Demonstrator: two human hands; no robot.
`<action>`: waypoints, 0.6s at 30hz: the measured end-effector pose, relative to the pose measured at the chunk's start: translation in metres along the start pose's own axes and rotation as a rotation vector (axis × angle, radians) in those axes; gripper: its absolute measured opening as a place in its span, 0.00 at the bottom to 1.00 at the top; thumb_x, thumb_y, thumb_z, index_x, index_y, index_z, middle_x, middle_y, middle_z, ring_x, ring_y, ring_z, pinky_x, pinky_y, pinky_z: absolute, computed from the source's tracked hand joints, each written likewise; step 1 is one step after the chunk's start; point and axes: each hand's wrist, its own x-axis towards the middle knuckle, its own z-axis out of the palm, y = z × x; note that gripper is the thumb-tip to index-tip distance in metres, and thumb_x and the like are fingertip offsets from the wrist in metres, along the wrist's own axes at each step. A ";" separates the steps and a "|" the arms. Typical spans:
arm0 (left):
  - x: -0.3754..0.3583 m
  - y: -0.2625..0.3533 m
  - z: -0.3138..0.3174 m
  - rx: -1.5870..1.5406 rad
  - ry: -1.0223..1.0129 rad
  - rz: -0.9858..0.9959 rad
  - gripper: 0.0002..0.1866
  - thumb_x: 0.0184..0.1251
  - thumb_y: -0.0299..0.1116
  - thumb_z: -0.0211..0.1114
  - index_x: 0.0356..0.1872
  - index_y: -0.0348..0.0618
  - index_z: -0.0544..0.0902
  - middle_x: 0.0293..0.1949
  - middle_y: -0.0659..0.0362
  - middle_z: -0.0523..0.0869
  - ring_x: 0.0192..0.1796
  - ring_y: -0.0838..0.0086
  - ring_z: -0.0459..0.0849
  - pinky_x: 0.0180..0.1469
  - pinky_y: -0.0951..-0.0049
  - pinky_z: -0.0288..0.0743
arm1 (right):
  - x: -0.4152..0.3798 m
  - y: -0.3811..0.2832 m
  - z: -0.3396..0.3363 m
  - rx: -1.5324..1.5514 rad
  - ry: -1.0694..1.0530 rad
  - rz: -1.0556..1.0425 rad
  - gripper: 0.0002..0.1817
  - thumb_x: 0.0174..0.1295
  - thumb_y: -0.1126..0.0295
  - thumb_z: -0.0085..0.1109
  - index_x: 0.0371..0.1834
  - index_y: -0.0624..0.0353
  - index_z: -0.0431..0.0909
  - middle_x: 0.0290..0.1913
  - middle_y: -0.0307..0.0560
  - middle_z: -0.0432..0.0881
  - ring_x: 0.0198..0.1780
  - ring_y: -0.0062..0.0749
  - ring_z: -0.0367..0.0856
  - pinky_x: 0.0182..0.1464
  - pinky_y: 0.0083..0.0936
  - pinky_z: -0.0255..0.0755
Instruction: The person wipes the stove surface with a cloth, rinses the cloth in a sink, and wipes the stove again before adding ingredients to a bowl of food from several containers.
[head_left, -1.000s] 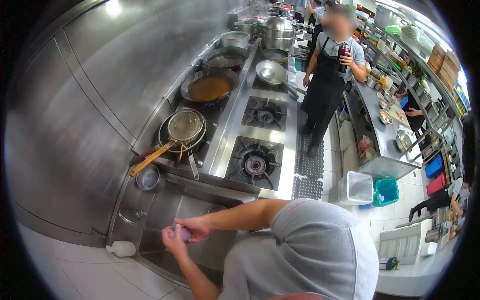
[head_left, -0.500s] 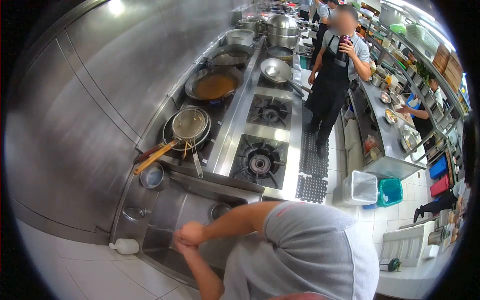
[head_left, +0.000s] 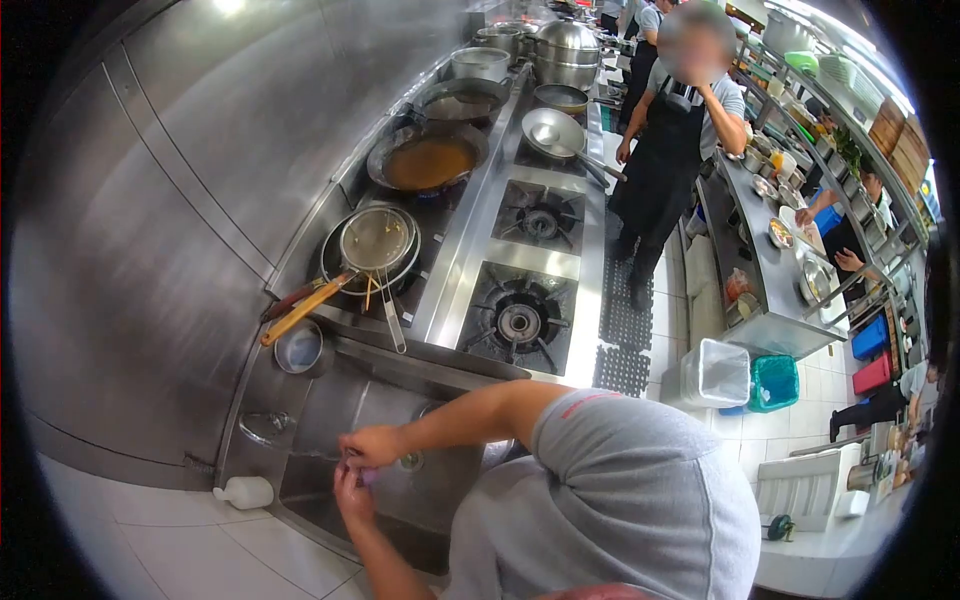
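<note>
Over the metal sink [head_left: 400, 515], my right hand [head_left: 374, 446] and my left hand [head_left: 352, 492] meet with curled fingers. A small purple thing [head_left: 369, 476], soft-looking, shows between them; I cannot tell what it is. Beside the hands, the sink drain [head_left: 411, 461] is visible. A tap [head_left: 264, 426] sticks out at the sink's left side, near a metal bowl [head_left: 299, 347] on the ledge. At the near corner lies a white bottle [head_left: 245, 492].
A long-handled strainer [head_left: 377, 240] rests over a pot on the stove. Beyond it sits a wok [head_left: 430, 163] of brown liquid. Bare burners [head_left: 519, 322] line the near side. A person [head_left: 665, 150] in a black apron stands in the aisle, near bins [head_left: 722, 374].
My hands have shifted slightly left and loosened from a tight clasp, so the purple thing and the drain now show. The person in the aisle has lowered a dark bottle from the mouth.
</note>
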 end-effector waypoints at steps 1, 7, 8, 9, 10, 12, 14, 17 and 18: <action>0.001 0.011 0.001 0.125 -0.016 -0.029 0.16 0.85 0.37 0.58 0.61 0.37 0.80 0.55 0.57 0.85 0.54 0.68 0.84 0.58 0.66 0.79 | 0.010 0.007 0.005 0.005 -0.004 0.002 0.21 0.70 0.55 0.61 0.60 0.55 0.79 0.42 0.57 0.88 0.45 0.60 0.88 0.50 0.50 0.80; 0.068 0.015 -0.064 0.576 0.222 0.158 0.11 0.85 0.35 0.57 0.47 0.37 0.82 0.43 0.61 0.84 0.45 0.74 0.80 0.49 0.68 0.75 | 0.069 0.049 0.039 -0.094 0.028 -0.072 0.25 0.66 0.58 0.65 0.62 0.59 0.77 0.48 0.62 0.86 0.55 0.61 0.85 0.57 0.50 0.78; 0.080 0.022 -0.077 0.572 0.238 0.152 0.11 0.85 0.35 0.57 0.47 0.37 0.82 0.43 0.61 0.84 0.45 0.74 0.80 0.49 0.68 0.75 | 0.083 0.072 0.054 -0.236 0.141 -0.090 0.25 0.64 0.59 0.66 0.61 0.60 0.79 0.48 0.63 0.86 0.57 0.62 0.84 0.58 0.51 0.78; 0.094 0.030 -0.085 0.750 0.249 0.172 0.12 0.85 0.36 0.58 0.45 0.36 0.82 0.42 0.60 0.84 0.45 0.73 0.80 0.51 0.67 0.75 | 0.090 0.086 0.065 -0.379 0.251 -0.110 0.25 0.62 0.59 0.67 0.59 0.61 0.81 0.49 0.63 0.86 0.58 0.62 0.83 0.59 0.51 0.77; 0.105 0.036 -0.088 0.927 0.257 0.189 0.13 0.84 0.36 0.59 0.43 0.35 0.82 0.42 0.58 0.84 0.45 0.72 0.79 0.52 0.65 0.75 | 0.088 0.083 0.065 -0.378 0.232 -0.113 0.25 0.62 0.59 0.67 0.59 0.61 0.81 0.49 0.63 0.86 0.58 0.62 0.83 0.59 0.51 0.77; 0.124 0.043 -0.084 0.877 0.272 0.180 0.14 0.83 0.37 0.59 0.43 0.34 0.82 0.41 0.55 0.84 0.45 0.69 0.81 0.52 0.64 0.75 | 0.082 0.072 0.046 -0.150 0.099 0.035 0.23 0.62 0.57 0.66 0.54 0.62 0.86 0.53 0.64 0.86 0.58 0.63 0.84 0.59 0.53 0.77; 0.147 0.046 -0.094 0.828 0.280 0.176 0.16 0.83 0.38 0.59 0.42 0.33 0.83 0.40 0.53 0.85 0.44 0.67 0.82 0.53 0.63 0.76 | 0.084 0.072 0.038 -0.165 -0.061 0.094 0.23 0.63 0.56 0.65 0.54 0.62 0.86 0.56 0.65 0.86 0.58 0.65 0.84 0.59 0.53 0.78; 0.177 0.035 -0.113 1.165 0.370 0.323 0.17 0.83 0.40 0.59 0.45 0.33 0.84 0.40 0.49 0.87 0.44 0.61 0.84 0.52 0.58 0.77 | 0.099 0.076 0.038 -0.108 -0.310 0.246 0.26 0.67 0.49 0.62 0.55 0.60 0.87 0.60 0.64 0.86 0.56 0.62 0.85 0.58 0.51 0.78; 0.182 0.038 -0.104 1.121 0.363 0.330 0.17 0.82 0.41 0.59 0.46 0.33 0.84 0.40 0.47 0.88 0.44 0.57 0.85 0.52 0.56 0.77 | 0.106 0.078 0.039 -0.042 -0.397 0.333 0.29 0.70 0.44 0.60 0.57 0.59 0.86 0.61 0.62 0.87 0.56 0.57 0.86 0.57 0.49 0.78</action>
